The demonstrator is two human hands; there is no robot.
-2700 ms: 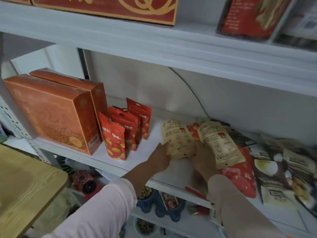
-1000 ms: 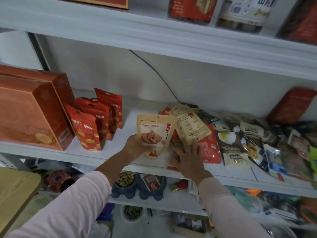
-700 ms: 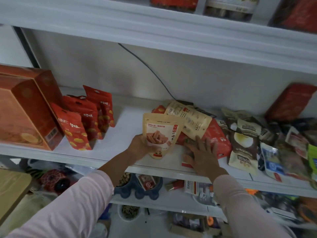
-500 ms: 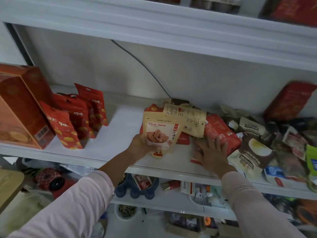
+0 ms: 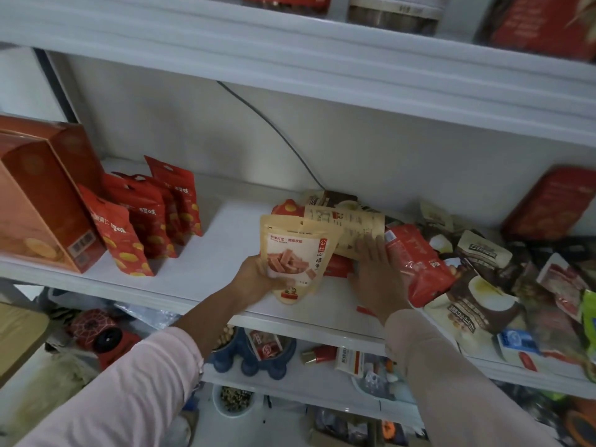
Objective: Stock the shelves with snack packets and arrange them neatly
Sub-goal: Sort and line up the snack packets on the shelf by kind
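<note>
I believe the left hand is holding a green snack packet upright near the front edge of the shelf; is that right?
Not quite: the snack packet that the left hand holds upright near the front edge of the shelf is beige, not green, as the head view shows.

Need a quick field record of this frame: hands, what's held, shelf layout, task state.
left hand: grips upright beige pouch at its lower left edge
right hand: flat, fingers straight on flat beige packet, beside red packet
surface: white shelf
left side: orange boxes, then red pouches standing in a row
right side: mixed packets in a loose heap
task state: beige pouch in hand, heap unsorted
</note>
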